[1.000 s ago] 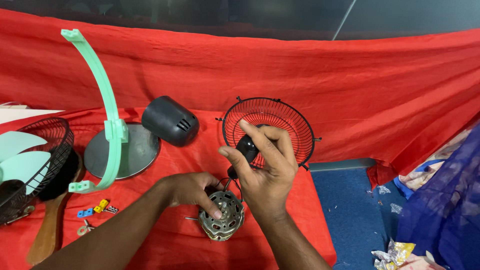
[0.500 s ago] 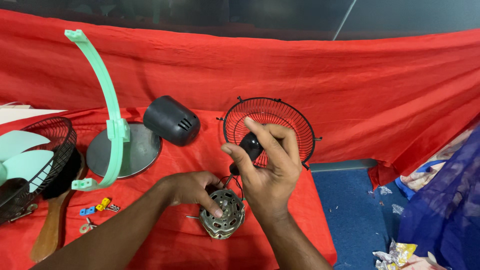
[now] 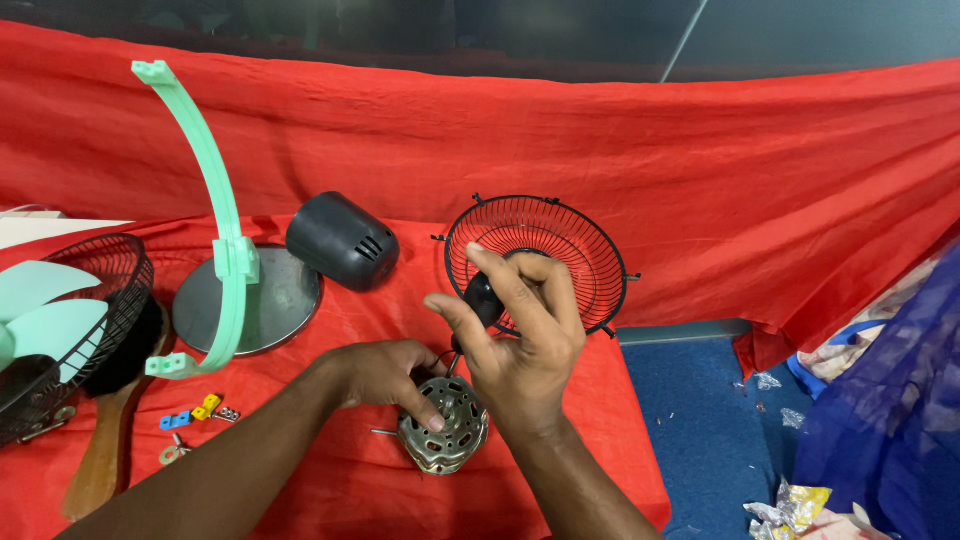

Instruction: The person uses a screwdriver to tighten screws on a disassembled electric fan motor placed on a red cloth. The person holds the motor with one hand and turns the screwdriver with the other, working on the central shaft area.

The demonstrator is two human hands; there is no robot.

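I see the fan motor (image 3: 443,424), a round metal casing with holes in its face, lying on the red cloth (image 3: 560,160) that covers the counter, near the front edge. My left hand (image 3: 385,375) is curled over the motor's upper left side, fingers bent and pressing on the casing, so it is closed around the motor's rim and steadying it. My right hand (image 3: 520,345) is just above and to the right of the motor, closed around the black handle of a screwdriver (image 3: 483,298); the thumb and forefinger stick out while the other fingers wrap the grip. The tool's shaft runs down towards the top of the motor, though I cannot tell whether the tip touches it.

Right behind my right hand a black wire fan guard (image 3: 585,250) stands tilted against the draped cloth. To its left lies the dark grey motor cover (image 3: 340,240), on its side. Further left is a round metal base plate (image 3: 280,300) with a mint-green curved stand arm (image 3: 205,185) rising from it. At the far left sits another wire guard with pale green fan blades (image 3: 40,310) in it, with a wooden-handled brush (image 3: 105,440) beside it. Between the brush and my left arm lie small loose parts (image 3: 195,412), blue, yellow and metal. To the right of the counter is a blue floor (image 3: 700,420).
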